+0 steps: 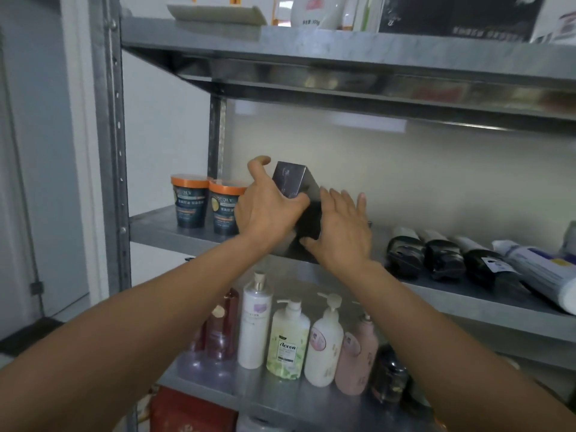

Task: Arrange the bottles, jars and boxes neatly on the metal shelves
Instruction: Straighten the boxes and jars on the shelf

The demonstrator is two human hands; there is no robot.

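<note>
Up on the middle metal shelf (156,227), both hands meet at a dark box (288,179), which stands tilted with its top leaning left. The left hand (268,213) grips the box's left face, fingers (299,201) curled round the front edge and the thumb raised clear beside the top. The right hand (343,227) lies flat against the right side, its fingers (343,198) nearly straight and close together, with the thumb spread low across the box's dark lower front. Whether that lower part is a second box, I cannot tell.

Just left of the left hand stand two jars with orange lids (190,201), upright and touching each other. To the right, apart from the hands, three dark tubes (442,257) lie side by side on the same shelf, with a white tube (536,272) lying next to them.

On the shelf below, a row of bottles stands upright: a reddish bottle (223,325), a tall white bottle (255,322), a green-labelled pump bottle (288,341), a white pump bottle (325,344), a pink bottle (355,357) and a dark bottle (389,375). The top shelf carries a pale tray (215,14) and a black box (458,17).
</note>
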